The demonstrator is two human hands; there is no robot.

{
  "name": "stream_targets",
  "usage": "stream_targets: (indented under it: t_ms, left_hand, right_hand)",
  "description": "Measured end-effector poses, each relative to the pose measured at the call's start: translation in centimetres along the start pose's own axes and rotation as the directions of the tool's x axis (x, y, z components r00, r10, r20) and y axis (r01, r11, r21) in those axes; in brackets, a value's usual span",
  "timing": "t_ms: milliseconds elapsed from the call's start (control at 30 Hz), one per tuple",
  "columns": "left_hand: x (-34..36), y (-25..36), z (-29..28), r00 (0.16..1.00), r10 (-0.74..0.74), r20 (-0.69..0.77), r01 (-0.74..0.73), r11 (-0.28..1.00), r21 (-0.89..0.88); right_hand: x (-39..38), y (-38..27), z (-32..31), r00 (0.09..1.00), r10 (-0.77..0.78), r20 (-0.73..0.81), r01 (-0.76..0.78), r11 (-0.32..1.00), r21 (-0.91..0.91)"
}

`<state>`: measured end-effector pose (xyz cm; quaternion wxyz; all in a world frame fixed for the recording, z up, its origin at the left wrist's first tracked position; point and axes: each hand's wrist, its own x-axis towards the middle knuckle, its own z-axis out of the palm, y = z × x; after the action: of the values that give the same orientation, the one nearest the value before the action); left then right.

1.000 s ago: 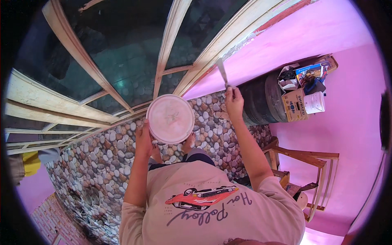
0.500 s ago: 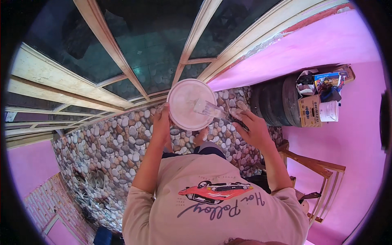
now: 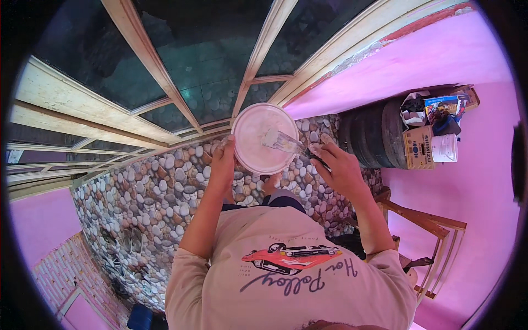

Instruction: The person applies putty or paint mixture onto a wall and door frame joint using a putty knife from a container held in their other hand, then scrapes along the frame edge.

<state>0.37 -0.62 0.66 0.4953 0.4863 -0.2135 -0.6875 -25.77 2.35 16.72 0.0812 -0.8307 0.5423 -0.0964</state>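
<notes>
In front of my waist my left hand [image 3: 223,165] grips the left edge of a round whitish plastic lid [image 3: 253,157] with a raised rim. Whether a tub sits beneath it I cannot tell. My right hand [image 3: 338,168] is wrapped round the dark handle of a putty knife [image 3: 290,144], which points left over the lid. Whitish paste coats the tip of its wide blade, and the blade lies on or just above the lid's middle. Smears of the same pale colour show on my right fingers.
Wood-framed glass panes [image 3: 203,71] rise ahead, beside a pink wall [image 3: 440,55]. Stacked dark tyres [image 3: 374,135], a cardboard box [image 3: 419,148] and a white tub [image 3: 444,147] stand at right. Nearer is a wooden frame [image 3: 423,220]. The floor [image 3: 154,203] is pebble-patterned; sandals [image 3: 132,240] lie left.
The lid has shifted slightly to the right in my left hand's grip. My right hand has turned the putty knife a little, and its blade now sits nearer the lid's middle.
</notes>
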Motion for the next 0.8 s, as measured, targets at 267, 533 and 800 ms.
stream_targets:
  t_ms: [267, 533, 800]
  left_hand:
    - [-0.5, 1.3, 0.3, 1.000, -0.022, -0.021, 0.021, 0.999, -0.045]
    - [-0.1, 0.4, -0.6, 0.999, -0.026, 0.039, 0.026, 1.000, 0.005]
    - [-0.8, 1.2, 0.7, 0.999, -0.032, -0.005, 0.032, 0.999, -0.035]
  right_hand:
    - [0.2, -0.1, 0.7, 0.998, -0.025, -0.051, 0.027, 0.999, 0.035]
    - [0.1, 0.2, 1.1, 0.996, -0.006, -0.090, 0.013, 0.996, 0.083]
    - [0.1, 0.4, 1.3, 0.990, -0.074, -0.117, 0.082, 0.994, 0.067]
